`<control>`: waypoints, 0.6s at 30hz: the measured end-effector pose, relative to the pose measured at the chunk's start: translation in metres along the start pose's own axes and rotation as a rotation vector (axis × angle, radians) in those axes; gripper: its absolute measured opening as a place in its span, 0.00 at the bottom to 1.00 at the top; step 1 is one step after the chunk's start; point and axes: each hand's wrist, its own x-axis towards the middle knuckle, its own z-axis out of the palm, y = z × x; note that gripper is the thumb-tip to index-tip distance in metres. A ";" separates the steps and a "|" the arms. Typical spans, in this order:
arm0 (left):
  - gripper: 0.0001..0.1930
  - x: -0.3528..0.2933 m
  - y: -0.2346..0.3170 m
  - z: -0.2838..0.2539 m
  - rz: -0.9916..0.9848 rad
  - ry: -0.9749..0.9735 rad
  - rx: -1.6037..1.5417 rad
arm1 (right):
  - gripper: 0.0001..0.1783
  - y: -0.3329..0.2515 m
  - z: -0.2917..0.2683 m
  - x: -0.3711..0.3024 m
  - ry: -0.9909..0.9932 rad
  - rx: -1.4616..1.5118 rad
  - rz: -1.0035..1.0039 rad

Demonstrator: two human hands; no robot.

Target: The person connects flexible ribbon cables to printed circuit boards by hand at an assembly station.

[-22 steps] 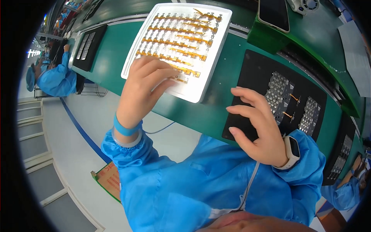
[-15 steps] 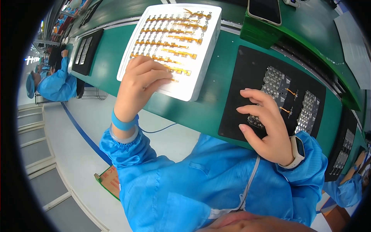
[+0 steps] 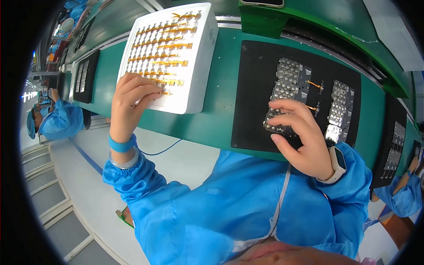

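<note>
My left hand (image 3: 130, 99), with a blue wrist strap, is over the near edge of a white tray (image 3: 201, 75). Its thumb and fingers are pinched at an orange flex cable (image 3: 166, 93), most of which the fingers hide. Rows of similar orange flex cables (image 3: 172, 63) with small metal parts lie in the tray. My right hand (image 3: 304, 141) has its fingers apart and holds nothing. It hovers over a black mat (image 3: 251, 106), partly covering a column of dark circuit boards (image 3: 285, 90) with round silver domes. Two orange flex cables (image 3: 314, 84) stick out to the right of these boards.
Another column of boards (image 3: 338, 110) lies on the mat's right side. A green stand (image 3: 263, 22) rises behind the mat. Further black mats lie at the far left (image 3: 86, 77) and right (image 3: 391, 145) of the green bench (image 3: 221, 66). Co-workers in blue sit at both sides.
The whole view has shifted, so the tray and mat appear farther left. My left hand keeps its pinch at the tray's near edge. My right hand stays spread above the boards.
</note>
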 end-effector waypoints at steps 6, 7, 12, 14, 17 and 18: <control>0.09 0.000 -0.001 0.001 -0.004 0.017 0.033 | 0.13 0.003 -0.001 -0.002 0.017 0.002 0.015; 0.09 -0.001 -0.001 0.000 -0.013 0.028 0.036 | 0.13 0.003 -0.001 -0.002 0.016 0.006 0.014; 0.09 -0.010 -0.001 -0.006 -0.061 0.110 0.007 | 0.12 0.000 0.001 -0.004 0.022 -0.004 0.020; 0.08 -0.008 0.003 -0.009 -0.106 0.128 -0.014 | 0.12 0.002 -0.003 -0.003 0.017 0.039 0.033; 0.07 -0.005 0.018 -0.012 -0.116 0.222 -0.212 | 0.13 0.001 -0.006 -0.003 0.008 0.062 0.025; 0.06 0.000 0.030 -0.011 -0.082 0.248 -0.306 | 0.14 0.001 -0.006 -0.002 -0.001 0.055 0.006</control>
